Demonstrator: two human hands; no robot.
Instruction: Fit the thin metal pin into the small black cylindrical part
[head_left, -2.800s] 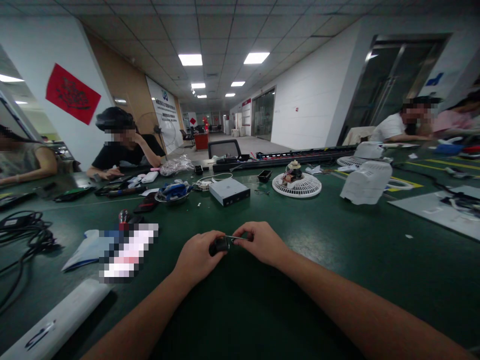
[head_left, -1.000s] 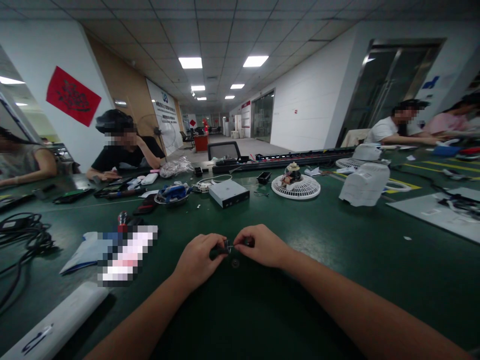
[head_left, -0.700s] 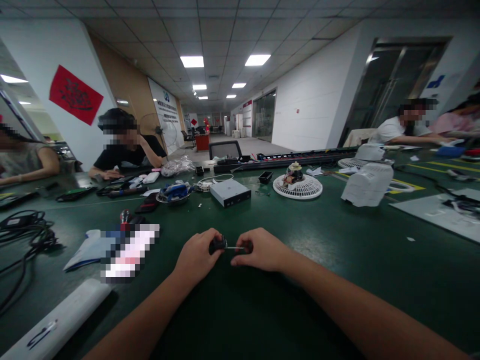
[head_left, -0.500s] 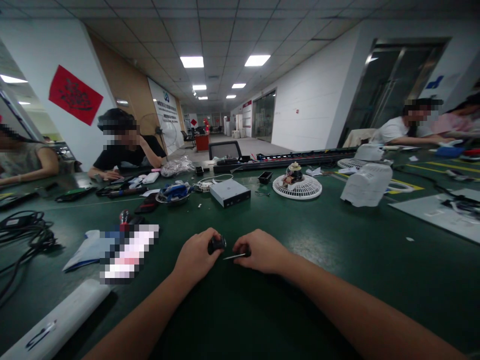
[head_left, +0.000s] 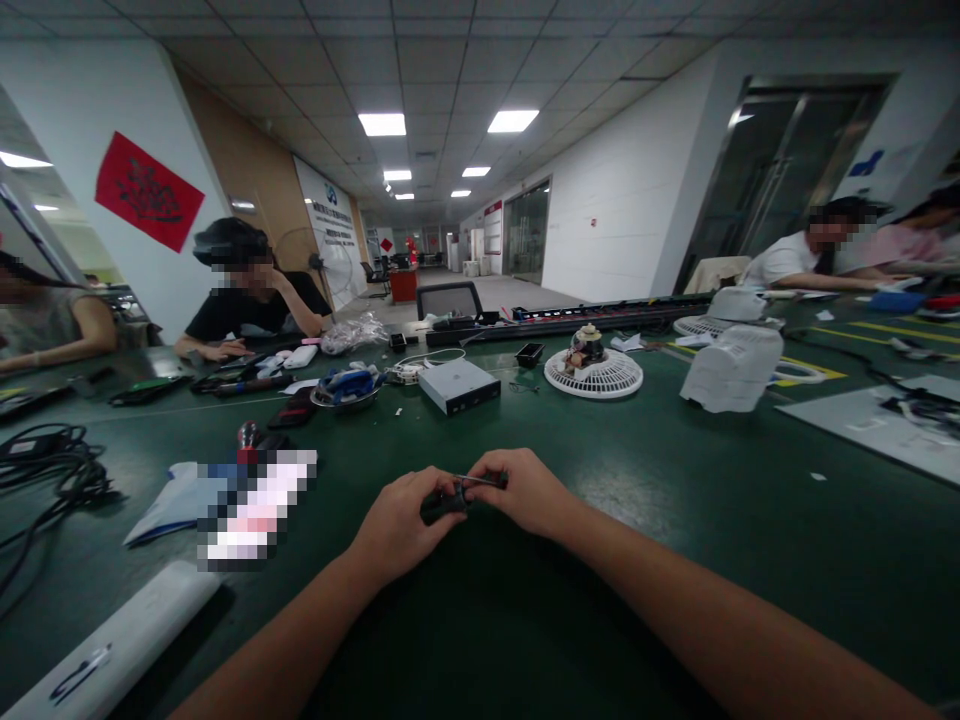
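Note:
My left hand (head_left: 397,525) is closed round a small black part (head_left: 441,505), held just above the green table (head_left: 675,520). My right hand (head_left: 521,490) is closed on a thin metal tool with a dark handle (head_left: 480,482); its tip touches the top of the black part. The two hands meet near the table's front middle. What the black part is I cannot make out.
Beyond my hands lie a grey drive box (head_left: 459,384), a white fan grille with a motor (head_left: 593,370), a white fan housing (head_left: 733,367), a bowl of parts (head_left: 346,388) and black cables (head_left: 45,465) at left. Other people sit at the far left and right.
Half a second ago the tool was pulled away and lower, apart from the black part. Now my right hand has brought its tip back onto the part, and my left hand has tilted the part.

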